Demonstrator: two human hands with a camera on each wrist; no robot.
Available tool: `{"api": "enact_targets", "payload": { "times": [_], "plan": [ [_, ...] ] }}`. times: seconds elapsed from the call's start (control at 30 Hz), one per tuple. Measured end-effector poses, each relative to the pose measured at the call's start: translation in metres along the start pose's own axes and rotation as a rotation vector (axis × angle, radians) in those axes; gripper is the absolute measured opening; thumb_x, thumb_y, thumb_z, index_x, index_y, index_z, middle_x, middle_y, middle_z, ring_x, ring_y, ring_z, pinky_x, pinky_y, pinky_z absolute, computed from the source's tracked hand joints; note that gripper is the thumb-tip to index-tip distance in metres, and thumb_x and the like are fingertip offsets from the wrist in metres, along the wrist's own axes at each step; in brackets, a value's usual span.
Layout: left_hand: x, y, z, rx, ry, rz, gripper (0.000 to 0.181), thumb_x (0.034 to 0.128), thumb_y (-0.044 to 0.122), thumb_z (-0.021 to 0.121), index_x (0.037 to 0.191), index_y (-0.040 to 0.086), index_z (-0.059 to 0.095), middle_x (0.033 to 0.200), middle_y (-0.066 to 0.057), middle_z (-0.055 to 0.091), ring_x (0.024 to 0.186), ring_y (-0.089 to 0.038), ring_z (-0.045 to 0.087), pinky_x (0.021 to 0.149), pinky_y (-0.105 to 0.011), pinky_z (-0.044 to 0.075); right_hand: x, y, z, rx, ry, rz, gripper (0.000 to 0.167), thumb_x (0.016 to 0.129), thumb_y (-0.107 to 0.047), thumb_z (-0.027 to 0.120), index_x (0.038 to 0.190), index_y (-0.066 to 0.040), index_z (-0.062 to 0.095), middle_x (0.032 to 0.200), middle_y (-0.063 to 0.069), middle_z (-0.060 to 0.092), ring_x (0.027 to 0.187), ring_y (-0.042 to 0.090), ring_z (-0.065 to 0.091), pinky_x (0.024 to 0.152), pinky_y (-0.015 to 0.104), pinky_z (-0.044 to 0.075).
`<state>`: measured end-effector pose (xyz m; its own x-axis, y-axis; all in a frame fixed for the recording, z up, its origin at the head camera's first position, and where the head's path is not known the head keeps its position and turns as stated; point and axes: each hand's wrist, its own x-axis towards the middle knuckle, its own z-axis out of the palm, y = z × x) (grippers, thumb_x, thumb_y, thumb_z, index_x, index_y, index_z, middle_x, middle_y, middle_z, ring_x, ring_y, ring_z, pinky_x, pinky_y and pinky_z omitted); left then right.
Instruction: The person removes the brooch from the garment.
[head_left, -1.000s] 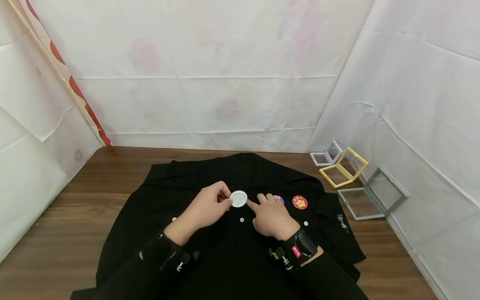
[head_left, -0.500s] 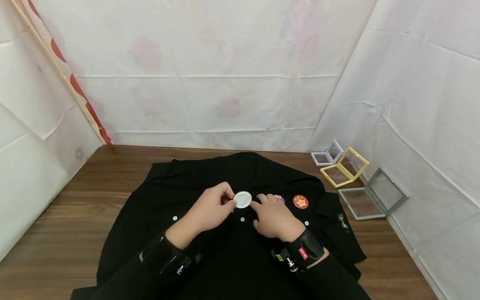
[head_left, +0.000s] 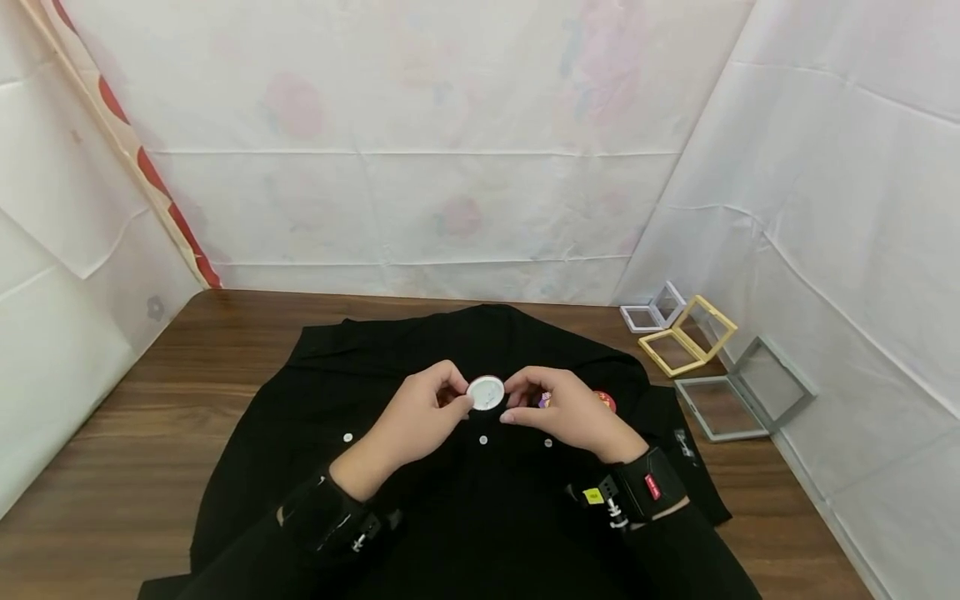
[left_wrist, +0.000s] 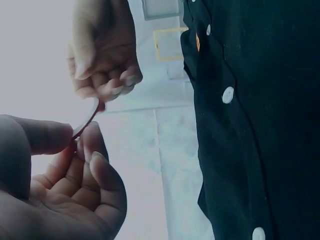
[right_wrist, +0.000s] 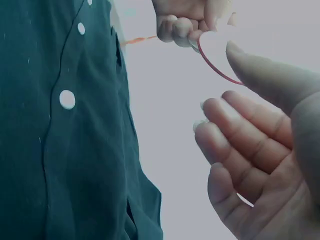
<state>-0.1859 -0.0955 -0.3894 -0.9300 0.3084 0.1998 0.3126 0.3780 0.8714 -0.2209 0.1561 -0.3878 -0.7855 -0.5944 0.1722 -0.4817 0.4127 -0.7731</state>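
Note:
A round badge (head_left: 486,392), white back up with a thin red edge, is held above a black buttoned shirt (head_left: 450,500). My left hand (head_left: 426,410) pinches its left rim between thumb and fingers; the left wrist view shows the badge (left_wrist: 88,117) nearly edge-on. My right hand (head_left: 566,412) is at the right rim, thumb and fingers spread apart; whether a fingertip touches the rim I cannot tell. In the right wrist view a gap shows between the thumb (right_wrist: 265,72) and the other fingers. Beyond the right hand lie a purple badge (head_left: 544,400) and a red badge (head_left: 606,401), both partly hidden.
The shirt is spread over a brown wooden table (head_left: 150,417). On the right stand open hinged frames: a white one (head_left: 641,317), a yellow one (head_left: 675,351) and a grey one (head_left: 723,408). Pale cloth (head_left: 420,167) hangs around the table's back and sides.
My right hand has drawn back to the right, from a pointing finger to a spread thumb and fingers, and now covers part of the red badge. The held badge shifted slightly right, then slightly up.

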Motion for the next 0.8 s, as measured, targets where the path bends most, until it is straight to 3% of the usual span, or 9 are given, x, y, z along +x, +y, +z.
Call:
{"api": "enact_targets", "payload": {
  "times": [0.23, 0.4, 0.63, 0.8],
  "plan": [
    [-0.004, 0.005, 0.006, -0.038, 0.001, 0.082, 0.007, 0.0997, 0.006, 0.065, 0.096, 0.011, 0.064, 0.088, -0.009, 0.069, 0.075, -0.019, 0.065, 0.062, -0.031, 0.053, 0.002, -0.004, 0.007, 0.083, 0.059, -0.023, 0.008, 0.093, -0.019, 0.080, 0.098, -0.018, 0.075, 0.089, -0.005, 0.068, 0.079, 0.018, 0.059, 0.067, 0.035, 0.049],
    [-0.006, 0.007, 0.008, -0.042, -0.007, 0.094, 0.006, 0.0996, 0.006, 0.066, 0.097, 0.012, 0.064, 0.088, -0.005, 0.068, 0.072, -0.016, 0.062, 0.062, -0.030, 0.052, 0.001, -0.005, 0.009, 0.125, 0.100, -0.012, 0.004, 0.093, -0.016, 0.079, 0.095, -0.015, 0.076, 0.089, -0.003, 0.069, 0.078, 0.018, 0.058, 0.068, 0.036, 0.049],
    [-0.006, 0.006, 0.008, -0.053, -0.003, 0.110, 0.004, 0.1001, 0.008, 0.066, 0.098, 0.011, 0.064, 0.087, 0.001, 0.066, 0.073, -0.016, 0.062, 0.062, -0.031, 0.053, 0.001, -0.007, 0.012, 0.154, 0.135, -0.027, 0.007, 0.094, -0.019, 0.078, 0.089, -0.019, 0.074, 0.083, -0.002, 0.067, 0.073, 0.020, 0.056, 0.063, 0.034, 0.046],
    [-0.006, 0.007, 0.008, -0.049, 0.003, 0.115, 0.006, 0.1004, 0.007, 0.066, 0.098, 0.012, 0.064, 0.086, 0.003, 0.066, 0.074, -0.015, 0.064, 0.063, -0.031, 0.054, 0.000, -0.012, 0.015, 0.219, 0.161, -0.010, 0.008, 0.095, -0.017, 0.077, 0.088, -0.014, 0.073, 0.084, 0.002, 0.066, 0.074, 0.021, 0.055, 0.064, 0.030, 0.046]
  ]
}}
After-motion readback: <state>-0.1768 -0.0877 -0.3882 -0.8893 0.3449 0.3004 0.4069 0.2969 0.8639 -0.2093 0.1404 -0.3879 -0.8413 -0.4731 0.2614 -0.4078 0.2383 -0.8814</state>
